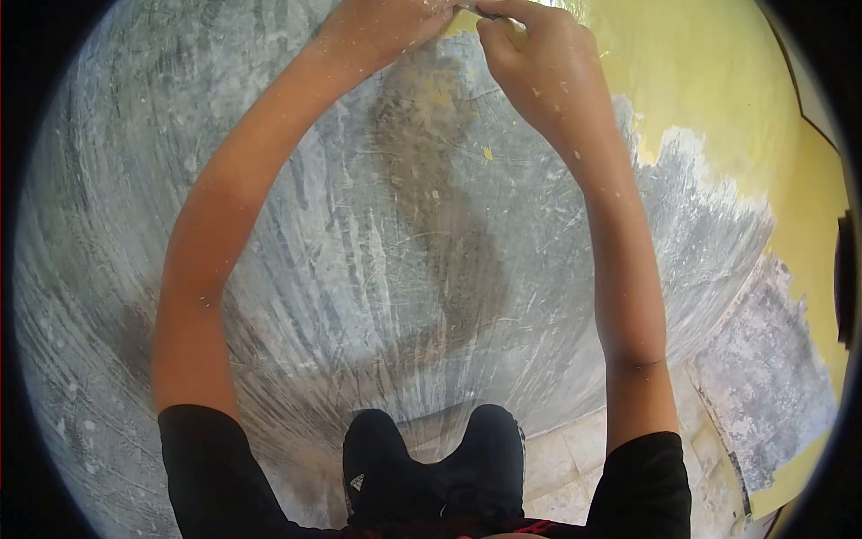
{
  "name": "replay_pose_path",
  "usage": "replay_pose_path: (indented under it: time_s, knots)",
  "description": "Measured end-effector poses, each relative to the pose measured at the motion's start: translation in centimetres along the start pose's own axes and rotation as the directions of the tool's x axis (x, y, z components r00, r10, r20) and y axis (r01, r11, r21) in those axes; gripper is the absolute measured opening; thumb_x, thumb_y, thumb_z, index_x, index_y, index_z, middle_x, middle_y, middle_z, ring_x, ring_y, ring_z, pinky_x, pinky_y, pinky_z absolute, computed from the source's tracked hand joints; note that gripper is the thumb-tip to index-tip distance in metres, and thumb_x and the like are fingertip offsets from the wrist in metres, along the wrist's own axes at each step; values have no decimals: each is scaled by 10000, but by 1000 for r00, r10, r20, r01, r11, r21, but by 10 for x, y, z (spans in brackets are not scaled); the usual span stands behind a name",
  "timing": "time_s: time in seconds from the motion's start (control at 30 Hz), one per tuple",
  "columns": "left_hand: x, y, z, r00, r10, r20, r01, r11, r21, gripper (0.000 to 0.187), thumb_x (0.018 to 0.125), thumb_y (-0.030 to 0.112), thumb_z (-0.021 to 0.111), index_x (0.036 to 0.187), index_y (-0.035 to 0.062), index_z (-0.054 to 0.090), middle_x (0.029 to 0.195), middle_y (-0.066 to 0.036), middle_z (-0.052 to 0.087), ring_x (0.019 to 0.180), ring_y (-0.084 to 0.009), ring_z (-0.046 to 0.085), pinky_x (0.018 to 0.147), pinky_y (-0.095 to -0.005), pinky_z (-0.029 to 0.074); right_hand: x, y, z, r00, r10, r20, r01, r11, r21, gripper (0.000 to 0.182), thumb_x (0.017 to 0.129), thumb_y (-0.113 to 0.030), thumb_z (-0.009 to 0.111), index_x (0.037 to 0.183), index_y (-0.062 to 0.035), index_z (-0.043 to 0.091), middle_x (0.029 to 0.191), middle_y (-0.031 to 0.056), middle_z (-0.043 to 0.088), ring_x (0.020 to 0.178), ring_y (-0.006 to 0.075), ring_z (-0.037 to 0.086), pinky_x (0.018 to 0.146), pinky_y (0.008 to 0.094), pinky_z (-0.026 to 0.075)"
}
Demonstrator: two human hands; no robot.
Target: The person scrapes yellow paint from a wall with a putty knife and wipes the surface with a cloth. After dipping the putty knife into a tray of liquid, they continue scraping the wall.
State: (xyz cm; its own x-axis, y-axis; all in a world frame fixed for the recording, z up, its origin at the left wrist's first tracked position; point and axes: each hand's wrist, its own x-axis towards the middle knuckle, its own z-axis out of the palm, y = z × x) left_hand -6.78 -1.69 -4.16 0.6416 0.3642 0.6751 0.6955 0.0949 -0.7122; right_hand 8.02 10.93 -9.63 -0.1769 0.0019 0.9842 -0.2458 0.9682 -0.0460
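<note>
Both hands are raised together at the top edge of the head view, against a wall (341,234) of scraped grey plaster. My left hand (386,27) is partly cut off by the frame, its fingertips close to the other hand. My right hand (543,54) has its fingers curled in a pinch around a thin, dark tool (480,11), of which only a small piece shows. Yellow paint (700,72) still covers the wall to the right, with a ragged whitish edge. Pale flecks dot both hands and forearms.
My knees (431,458) in dark trousers are near the foot of the wall. Pale floor tiles (561,458) show at the lower right. Beyond them stands another scraped grey surface (768,377) with yellow edges. A dark object (844,278) is at the far right.
</note>
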Motion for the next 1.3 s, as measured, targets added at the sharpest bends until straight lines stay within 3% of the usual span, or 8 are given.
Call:
replay_pose_path:
  time_s: [0.13, 0.2, 0.7, 0.83, 0.9, 1.1, 1.2, 1.3]
  knots:
    - [5, -5, 1, 996, -84, 21, 81, 990, 120, 150, 938, 19, 621, 1080, 25, 669, 1010, -166, 718, 934, -378, 723, 783, -463, 588, 5, 2, 9, 996, -50, -76, 54, 997, 51, 318, 939, -99, 610, 1126, 112, 757, 970, 364, 725, 915, 465, 760, 843, 471, 595]
    - [1, -2, 1, 998, -57, 25, 57, 998, 20, 143, 945, 11, 609, 1078, 15, 662, 999, -177, 711, 938, -385, 721, 774, -470, 585, -4, -3, 6, 998, 66, -15, -67, 995, -77, 329, 950, -217, 661, 1188, -39, 800, 674, 222, 666, 559, 262, 615, 637, 409, 520]
    - [1, -3, 8, 999, 10, -36, -13, 996, -83, 99, 966, 41, 584, 1034, 19, 654, 958, -189, 692, 907, -408, 710, 739, -488, 577, -10, -5, 8, 992, 115, -51, -119, 990, -71, 357, 951, -256, 663, 1204, -51, 809, 609, 115, 627, 542, 148, 541, 586, 356, 487]
    - [10, -8, 7, 996, -92, -10, 91, 996, -18, 98, 965, 43, 586, 1025, 27, 660, 962, -184, 700, 900, -400, 714, 747, -474, 583, 9, 10, 10, 991, -47, -127, 52, 998, 36, 319, 936, -107, 621, 1130, 105, 760, 930, 366, 723, 853, 441, 767, 792, 467, 589]
    - [7, -3, 9, 983, -175, 48, 173, 984, 46, 96, 962, 45, 594, 1019, 28, 670, 960, -185, 706, 893, -394, 720, 745, -465, 588, -1, 9, 7, 996, 75, -46, -74, 997, 10, 363, 953, -260, 667, 1208, -44, 807, 602, 74, 607, 546, 119, 505, 568, 339, 460]
    - [-2, 10, 11, 991, -126, 36, 125, 992, 35, 99, 962, 61, 613, 1033, 30, 673, 957, -187, 706, 902, -399, 720, 742, -480, 587, -12, 3, -6, 991, 126, 33, -125, 991, -50, 353, 949, -234, 673, 1205, -26, 801, 597, 56, 574, 537, 104, 474, 546, 330, 433]
    - [10, 2, 9, 991, -134, -1, 134, 990, 53, 113, 964, 56, 604, 1046, 32, 679, 973, -185, 713, 918, -400, 719, 757, -484, 588, 10, -7, -15, 990, 133, 39, -135, 989, 51, 322, 932, -109, 628, 1139, 98, 764, 906, 358, 729, 790, 413, 761, 739, 458, 575]
    - [10, 6, 4, 987, -157, 38, 154, 985, 75, 124, 962, 41, 597, 1052, 32, 681, 989, -186, 714, 922, -401, 720, 767, -486, 588, 8, -2, -13, 995, 94, 28, -95, 993, 67, 331, 937, -103, 612, 1156, 98, 758, 892, 359, 726, 754, 408, 750, 713, 455, 566]
